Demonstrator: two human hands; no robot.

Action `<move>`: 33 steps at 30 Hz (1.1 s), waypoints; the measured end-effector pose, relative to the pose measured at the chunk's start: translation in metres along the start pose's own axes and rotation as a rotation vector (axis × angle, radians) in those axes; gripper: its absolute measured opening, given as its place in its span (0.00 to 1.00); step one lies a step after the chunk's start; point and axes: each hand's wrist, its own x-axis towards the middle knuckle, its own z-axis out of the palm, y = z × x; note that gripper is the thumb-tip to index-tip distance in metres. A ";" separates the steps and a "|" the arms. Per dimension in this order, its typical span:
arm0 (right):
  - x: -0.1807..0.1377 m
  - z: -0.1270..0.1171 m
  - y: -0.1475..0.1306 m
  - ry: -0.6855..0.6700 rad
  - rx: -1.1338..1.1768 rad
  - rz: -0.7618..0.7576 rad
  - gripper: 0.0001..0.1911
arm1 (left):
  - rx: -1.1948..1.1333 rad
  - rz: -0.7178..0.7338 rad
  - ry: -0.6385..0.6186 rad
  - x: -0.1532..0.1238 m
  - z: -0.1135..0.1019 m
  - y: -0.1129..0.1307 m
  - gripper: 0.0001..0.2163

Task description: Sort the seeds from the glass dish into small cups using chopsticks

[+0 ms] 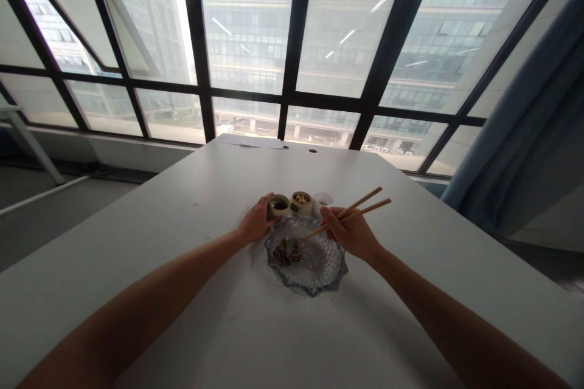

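Note:
My right hand (pixel 349 232) is closed around a pair of wooden chopsticks (pixel 365 209). Their tips reach down into a scalloped clear glass bowl (pixel 326 276), at a heap of small dark striped pieces (pixel 286 254) that look like sunflower seeds. My left hand (pixel 258 219) wraps round the left side of a small pale cup (pixel 279 213) with dark contents. Beside it on the right stands a second small cup (pixel 301 209), with light nut-like pieces inside and dark marks on its wall. A small whitish dish (pixel 323 198) sits behind my right hand, partly hidden.
The white table (pixel 182 292) extends up to a window wall with dark frames (pixel 292 97). Paper sheets (pixel 250 141) lie at its far edge, near a dark round spot (pixel 312 151). A blue curtain (pixel 515 134) hangs at the right.

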 end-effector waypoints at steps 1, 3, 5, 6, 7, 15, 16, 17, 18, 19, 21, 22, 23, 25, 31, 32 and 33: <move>-0.001 -0.001 -0.002 -0.028 -0.010 -0.012 0.28 | -0.001 0.000 0.000 0.000 0.000 0.000 0.33; -0.002 -0.002 -0.006 -0.077 -0.030 -0.036 0.27 | 0.000 -0.001 -0.003 -0.001 0.000 0.000 0.32; -0.003 -0.001 -0.009 -0.080 -0.039 -0.042 0.27 | 0.008 -0.005 -0.007 -0.001 -0.001 0.001 0.32; -0.004 0.000 -0.010 -0.064 -0.040 -0.036 0.27 | 0.014 -0.005 -0.008 -0.001 -0.001 0.002 0.32; -0.004 0.001 -0.010 -0.042 -0.040 -0.028 0.27 | 0.022 -0.003 -0.008 -0.001 -0.001 0.002 0.32; -0.007 0.010 -0.008 -0.018 -0.032 -0.005 0.26 | 0.070 0.004 -0.027 -0.003 -0.005 0.010 0.32; -0.007 0.010 -0.010 -0.032 -0.033 -0.013 0.26 | 0.068 0.004 -0.029 -0.003 -0.005 0.011 0.32; -0.007 0.010 -0.011 -0.048 -0.031 -0.022 0.25 | 0.064 0.005 -0.028 -0.003 -0.005 0.011 0.32; -0.007 0.009 -0.012 -0.065 -0.028 -0.032 0.25 | 0.060 0.006 -0.024 -0.003 -0.005 0.011 0.31; -0.007 0.009 -0.012 -0.078 -0.025 -0.040 0.24 | 0.057 0.005 -0.019 -0.003 -0.005 0.011 0.31; -0.007 0.010 -0.011 -0.076 -0.021 -0.045 0.23 | 0.052 -0.001 -0.010 -0.003 -0.005 0.011 0.31; -0.007 0.011 -0.010 -0.061 -0.019 -0.042 0.23 | 0.050 -0.006 -0.008 -0.003 -0.004 0.011 0.31; -0.007 0.012 -0.009 -0.045 -0.016 -0.036 0.23 | 0.047 -0.011 -0.007 -0.003 -0.004 0.011 0.31; -0.008 0.015 -0.007 -0.024 -0.003 -0.025 0.23 | 0.040 -0.019 -0.008 -0.002 -0.004 0.011 0.31; -0.010 0.019 -0.009 -0.024 0.034 -0.002 0.23 | 0.019 -0.011 -0.020 -0.002 -0.004 0.012 0.31; -0.010 0.020 -0.009 -0.028 0.047 0.008 0.23 | 0.019 -0.008 -0.022 -0.002 -0.004 0.011 0.31; -0.009 0.021 -0.008 -0.031 0.063 0.019 0.23 | 0.018 -0.007 -0.021 -0.002 -0.004 0.011 0.32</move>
